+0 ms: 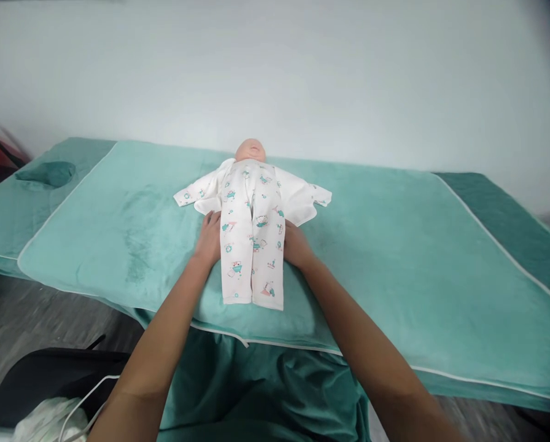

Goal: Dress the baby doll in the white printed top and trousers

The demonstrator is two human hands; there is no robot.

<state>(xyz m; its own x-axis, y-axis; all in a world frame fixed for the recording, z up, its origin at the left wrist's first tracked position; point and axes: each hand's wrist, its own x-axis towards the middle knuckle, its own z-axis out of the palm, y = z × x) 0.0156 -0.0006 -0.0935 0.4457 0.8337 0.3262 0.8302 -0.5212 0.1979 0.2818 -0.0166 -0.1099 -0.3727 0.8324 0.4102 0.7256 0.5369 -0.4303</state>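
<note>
A baby doll [251, 149] lies on its back on a teal towel [371, 245], head toward the wall. A white printed baby suit [253, 227] lies spread over its body, sleeves out to both sides and legs pointing toward me. My left hand [209, 238] rests at the left edge of the suit's legs. My right hand [294, 244] rests at the right edge. Both hands lie against the cloth, and their fingertips are tucked under or behind the fabric.
The towel covers a padded table [509, 215] with a darker green cover, set against a pale wall. A small green cushion [47, 172] sits at the far left. A black bag [49, 374] with white cloth and a cable lies on the floor at lower left.
</note>
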